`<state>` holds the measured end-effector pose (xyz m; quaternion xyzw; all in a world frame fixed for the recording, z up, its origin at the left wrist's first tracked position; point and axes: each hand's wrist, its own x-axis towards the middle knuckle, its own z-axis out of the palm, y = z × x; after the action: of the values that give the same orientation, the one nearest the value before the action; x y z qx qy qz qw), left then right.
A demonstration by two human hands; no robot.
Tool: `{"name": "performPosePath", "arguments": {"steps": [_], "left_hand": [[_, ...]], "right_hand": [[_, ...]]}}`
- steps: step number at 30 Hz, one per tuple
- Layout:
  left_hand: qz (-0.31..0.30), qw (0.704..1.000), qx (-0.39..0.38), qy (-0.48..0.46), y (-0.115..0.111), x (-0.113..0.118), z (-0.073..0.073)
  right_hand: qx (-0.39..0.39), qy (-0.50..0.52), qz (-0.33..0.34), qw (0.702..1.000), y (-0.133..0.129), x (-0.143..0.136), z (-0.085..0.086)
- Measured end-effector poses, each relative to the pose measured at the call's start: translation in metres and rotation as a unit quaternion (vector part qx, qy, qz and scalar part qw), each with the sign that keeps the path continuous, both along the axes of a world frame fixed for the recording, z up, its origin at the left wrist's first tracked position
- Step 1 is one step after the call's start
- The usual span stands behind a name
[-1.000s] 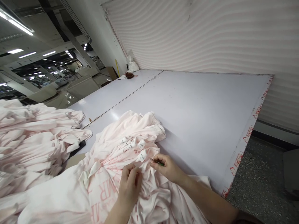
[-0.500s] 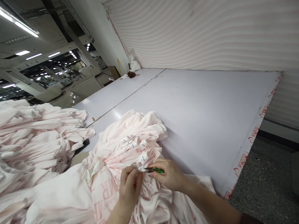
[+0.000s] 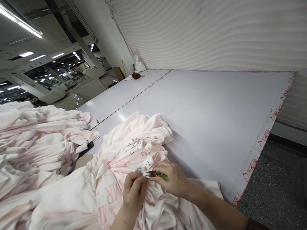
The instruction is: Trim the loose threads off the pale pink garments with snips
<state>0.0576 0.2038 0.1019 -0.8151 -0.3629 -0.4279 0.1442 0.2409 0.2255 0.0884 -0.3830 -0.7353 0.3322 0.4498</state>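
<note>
1. The right hand (image 3: pixel 175 180) is gripping small green-handled thread snips (image 3: pixel 155 174), fingers closed around the handle, blades pointing left.
2. The left hand (image 3: pixel 134 190) is pinching a fold of the pale pink printed cotton garment (image 3: pixel 124 166), fingertips pressed together on the cloth just beside the blade tips.
3. That garment is lying bunched on the white flat table (image 3: pixel 203 105), near its front edge, with small white labels (image 3: pixel 148 162) showing.
4. A stack of pale pink folded garments (image 3: pixel 35 137) is sitting to the left.
</note>
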Motion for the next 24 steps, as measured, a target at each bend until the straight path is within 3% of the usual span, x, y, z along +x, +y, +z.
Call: {"name": "performPosePath", "arguments": {"steps": [6,17,24], "left_hand": [[-0.003,1.0,-0.009,0.001,-0.0007,-0.0003,0.0002],[-0.013,1.0,-0.026,0.01,-0.0036,-0.0023,-0.0029],[-0.014,1.0,-0.025,0.007,-0.0056,-0.005,-0.0044]], "right_hand": [[-0.029,0.064,0.041,0.997,0.0036,0.0007,-0.003],[-0.04,0.069,0.049,0.996,0.0042,-0.002,-0.0015],[-0.094,0.119,0.058,0.987,0.0068,0.0019,-0.0036]]}}
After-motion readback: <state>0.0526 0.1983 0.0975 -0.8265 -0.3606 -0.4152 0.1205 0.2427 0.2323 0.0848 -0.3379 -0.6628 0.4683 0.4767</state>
